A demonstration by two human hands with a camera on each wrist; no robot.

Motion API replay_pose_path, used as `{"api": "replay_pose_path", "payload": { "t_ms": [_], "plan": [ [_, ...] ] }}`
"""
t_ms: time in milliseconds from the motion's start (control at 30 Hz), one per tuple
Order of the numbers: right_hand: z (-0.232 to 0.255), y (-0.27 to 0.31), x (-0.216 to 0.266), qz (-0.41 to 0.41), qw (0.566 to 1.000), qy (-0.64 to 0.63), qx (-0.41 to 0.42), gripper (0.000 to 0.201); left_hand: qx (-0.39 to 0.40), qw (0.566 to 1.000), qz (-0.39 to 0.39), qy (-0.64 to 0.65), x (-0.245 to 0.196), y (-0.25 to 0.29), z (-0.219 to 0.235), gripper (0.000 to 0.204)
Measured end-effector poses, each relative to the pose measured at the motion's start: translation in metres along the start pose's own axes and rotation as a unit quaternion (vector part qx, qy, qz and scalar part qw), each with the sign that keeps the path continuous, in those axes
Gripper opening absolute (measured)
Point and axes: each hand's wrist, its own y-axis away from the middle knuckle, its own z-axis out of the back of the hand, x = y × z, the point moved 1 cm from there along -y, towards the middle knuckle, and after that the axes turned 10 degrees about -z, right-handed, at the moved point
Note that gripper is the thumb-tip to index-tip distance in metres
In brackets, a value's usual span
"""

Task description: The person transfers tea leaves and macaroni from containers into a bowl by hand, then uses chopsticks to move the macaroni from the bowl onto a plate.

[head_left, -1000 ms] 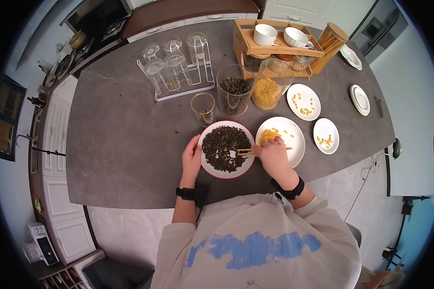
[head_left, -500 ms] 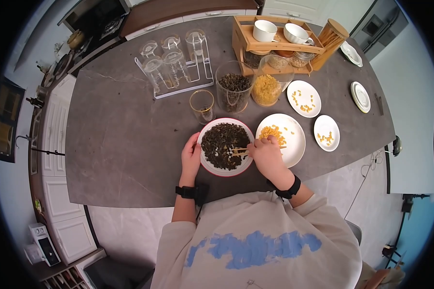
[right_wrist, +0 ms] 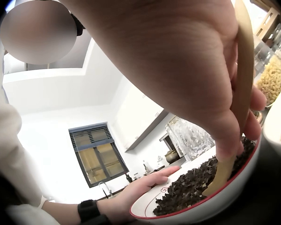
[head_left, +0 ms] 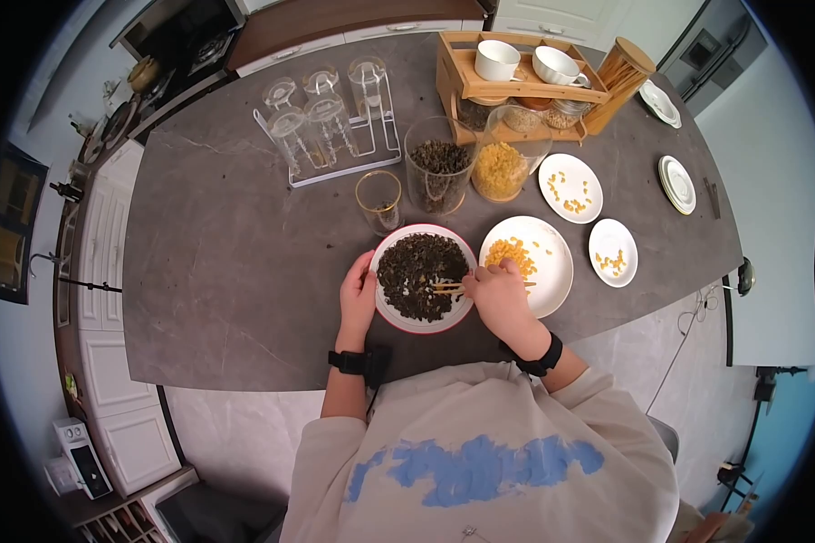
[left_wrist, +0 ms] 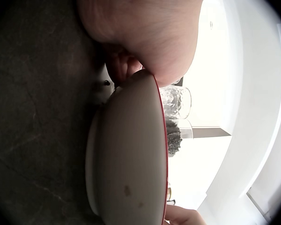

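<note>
A white bowl (head_left: 382, 306) with a red rim, full of dark, dry tea-like leaves (head_left: 417, 267), sits near the table's front edge. My left hand (head_left: 359, 294) grips its left side, thumb at the rim and fingers along the outer wall. In my right hand (head_left: 501, 294) are pale wooden tongs (right_wrist: 244, 70), pinched between thumb and fingers. Their tips (right_wrist: 218, 180) dip into the leaves at the bowl's right side; whether they hold a piece I cannot tell. Right of the bowl, partly behind my right hand, lies a white plate (head_left: 552, 285) with yellow pieces (head_left: 519, 256).
Two smaller plates (head_left: 557, 167) (head_left: 613, 240) with yellow pieces stand farther right. Behind the bowl are a gold-rimmed glass (head_left: 378, 201), a jar of dark leaves (head_left: 439, 176) and a jar of yellow pieces (head_left: 501, 172). A glass rack (head_left: 344, 172) and a wooden shelf (head_left: 516, 90) stand farther back.
My right hand has shifted slightly left, and the tong tips reach farther into the leaves. Less of the bowl's white bottom shows there. My left hand stays at the rim.
</note>
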Motion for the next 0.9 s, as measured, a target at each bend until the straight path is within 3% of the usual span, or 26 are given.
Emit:
{"api": "replay_pose_path", "payload": {
  "t_ms": [133, 233, 367, 700, 900],
  "plan": [
    [0.002, 0.002, -0.006, 0.003, 0.997, -0.037, -0.061, 0.006, -0.004, 1.000, 0.003, -0.003, -0.003, 0.000, -0.001, 0.033],
    [0.011, 0.006, -0.020, -0.035, 0.994, -0.082, -0.065, 0.008, -0.004, 1.000, 0.003, -0.004, -0.006, 0.001, -0.002, 0.033],
    [0.031, 0.013, -0.042, -0.116, 0.992, -0.049, -0.021, 0.013, 0.004, 1.000, -0.006, -0.001, -0.006, 0.001, -0.002, 0.033],
    [0.007, 0.012, -0.014, -0.024, 0.994, -0.089, -0.061, 0.015, 0.001, 1.000, -0.003, -0.004, -0.002, 0.000, 0.000, 0.033],
    [-0.006, 0.005, -0.003, -0.008, 0.999, -0.041, -0.029, 0.009, 0.008, 1.000, -0.005, -0.013, -0.005, 0.000, -0.001, 0.033]
  ]
}}
